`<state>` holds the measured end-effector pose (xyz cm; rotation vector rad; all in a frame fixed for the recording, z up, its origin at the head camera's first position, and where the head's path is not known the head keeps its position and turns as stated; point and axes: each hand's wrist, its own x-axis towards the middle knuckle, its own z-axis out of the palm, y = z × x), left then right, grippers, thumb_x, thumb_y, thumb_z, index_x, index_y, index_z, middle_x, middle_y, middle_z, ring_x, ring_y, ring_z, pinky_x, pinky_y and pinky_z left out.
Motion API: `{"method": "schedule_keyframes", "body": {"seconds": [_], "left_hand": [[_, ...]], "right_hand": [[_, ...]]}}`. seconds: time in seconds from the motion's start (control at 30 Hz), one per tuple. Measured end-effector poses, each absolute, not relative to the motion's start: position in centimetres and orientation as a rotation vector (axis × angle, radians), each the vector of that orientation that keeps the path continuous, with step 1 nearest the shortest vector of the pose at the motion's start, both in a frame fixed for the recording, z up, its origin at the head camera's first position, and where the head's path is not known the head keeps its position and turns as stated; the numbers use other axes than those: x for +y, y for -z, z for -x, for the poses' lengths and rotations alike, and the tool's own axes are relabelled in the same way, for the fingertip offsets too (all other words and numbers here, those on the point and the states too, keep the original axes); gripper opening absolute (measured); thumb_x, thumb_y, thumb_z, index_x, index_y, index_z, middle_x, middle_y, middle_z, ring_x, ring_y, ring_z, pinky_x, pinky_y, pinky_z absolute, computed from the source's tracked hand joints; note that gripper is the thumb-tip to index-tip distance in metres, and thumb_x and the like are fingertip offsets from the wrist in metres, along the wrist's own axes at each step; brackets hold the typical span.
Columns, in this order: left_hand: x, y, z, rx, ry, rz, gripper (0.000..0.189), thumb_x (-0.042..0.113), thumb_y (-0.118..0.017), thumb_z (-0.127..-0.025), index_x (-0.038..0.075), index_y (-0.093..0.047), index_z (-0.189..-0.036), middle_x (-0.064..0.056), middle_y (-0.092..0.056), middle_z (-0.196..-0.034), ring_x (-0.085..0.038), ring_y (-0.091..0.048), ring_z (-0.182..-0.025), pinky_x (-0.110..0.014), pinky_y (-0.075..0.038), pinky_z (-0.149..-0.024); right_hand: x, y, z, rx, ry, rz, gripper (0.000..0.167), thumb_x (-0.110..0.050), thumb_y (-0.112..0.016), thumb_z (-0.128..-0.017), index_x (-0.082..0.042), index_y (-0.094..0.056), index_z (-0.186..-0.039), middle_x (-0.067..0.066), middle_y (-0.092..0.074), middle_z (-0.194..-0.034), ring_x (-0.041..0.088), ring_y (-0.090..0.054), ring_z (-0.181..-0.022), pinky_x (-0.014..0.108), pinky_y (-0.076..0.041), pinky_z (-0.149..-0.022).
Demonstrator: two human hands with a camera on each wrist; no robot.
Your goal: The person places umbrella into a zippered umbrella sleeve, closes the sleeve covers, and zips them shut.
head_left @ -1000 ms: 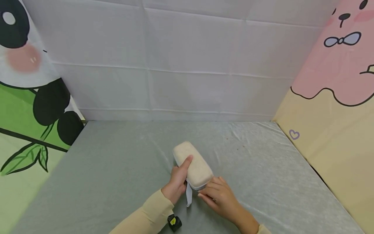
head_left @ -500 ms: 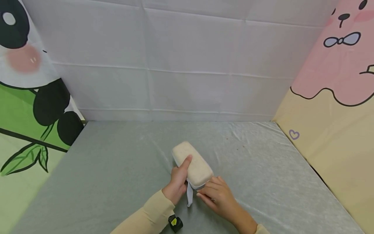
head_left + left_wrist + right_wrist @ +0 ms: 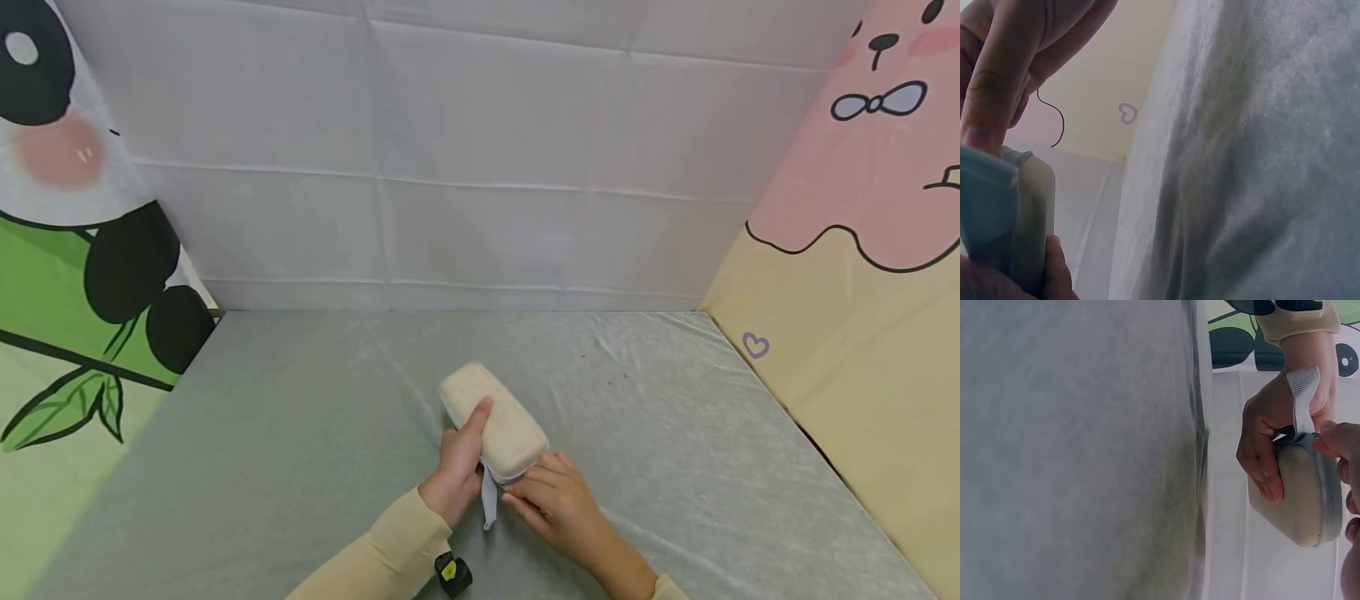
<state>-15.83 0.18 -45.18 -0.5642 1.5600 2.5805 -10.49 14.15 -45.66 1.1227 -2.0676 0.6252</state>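
Observation:
A cream, rounded oblong zip case [image 3: 513, 429] with a pale grey-blue band is held slightly aslant above the table. My left hand [image 3: 457, 462] grips it along its left side, thumb lying on the cream top; in the right wrist view its fingers wrap the cream underside [image 3: 1297, 494]. A ribbed grey strap [image 3: 489, 500] hangs from the near end. At that end my right hand [image 3: 558, 508] has its fingers curled, and its thumb and a finger pinch at the zip close to the strap's root. The zipper pull itself is hidden by those fingertips.
Grey-green cloth [image 3: 300, 433] covers the table. A white sheet [image 3: 480, 167] hangs behind it, with a panda-print panel [image 3: 90, 333] at left and a pink-and-yellow panel [image 3: 847, 333] at right. A small black device [image 3: 453, 575] sits by the left cuff.
My right hand has shifted slightly left along the near end of the case. The far end of the case has swung a little left; my left hand keeps its hold.

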Motion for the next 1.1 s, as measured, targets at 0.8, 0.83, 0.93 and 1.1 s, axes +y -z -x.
{"method": "schedule_keyframes", "body": {"seconds": [0.8, 0.83, 0.93, 1.1], "left_hand": [[0.4, 45.03, 15.65, 1.594, -2.571, 0.607, 0.066, 0.043, -0.068, -0.083, -0.009, -0.042, -0.116, -0.014, -0.053, -0.103, -0.019, -0.055, -0.085, -0.029, -0.045, -0.077], [0.4, 44.99, 15.59, 1.591, -2.57, 0.606, 0.068, 0.043, -0.068, -0.083, -0.009, -0.041, -0.117, -0.015, -0.052, -0.104, -0.02, -0.055, -0.085, -0.03, -0.045, -0.078], [0.39, 44.93, 15.42, 1.565, -2.569, 0.583, 0.072, 0.045, -0.066, -0.084, -0.009, -0.036, -0.122, -0.016, -0.049, -0.108, -0.022, -0.053, -0.09, -0.034, -0.044, -0.081], [0.34, 44.84, 15.21, 1.56, -2.559, 0.575, 0.076, 0.046, -0.065, -0.085, -0.009, -0.032, -0.126, -0.017, -0.045, -0.112, -0.025, -0.051, -0.093, -0.038, -0.043, -0.084]], "right_hand": [[13.6, 45.77, 10.55, -2.037, -0.6, -1.084, 0.01, -0.021, -0.068, -0.085, -0.014, -0.07, -0.078, -0.008, -0.062, -0.076, 0.01, -0.043, -0.066, 0.022, -0.027, -0.065], [13.6, 45.79, 10.52, -2.043, -0.599, -1.078, 0.011, -0.022, -0.068, -0.086, -0.014, -0.07, -0.078, -0.008, -0.063, -0.076, 0.01, -0.044, -0.067, 0.023, -0.027, -0.065], [13.58, 45.81, 10.46, -2.048, -0.598, -1.065, 0.016, -0.024, -0.065, -0.089, -0.015, -0.07, -0.077, -0.008, -0.063, -0.076, 0.01, -0.045, -0.067, 0.023, -0.027, -0.065], [13.47, 45.82, 10.5, -2.033, -0.588, -1.053, 0.021, -0.027, -0.061, -0.091, -0.015, -0.069, -0.076, -0.008, -0.062, -0.075, 0.01, -0.044, -0.065, 0.023, -0.028, -0.064]]}}
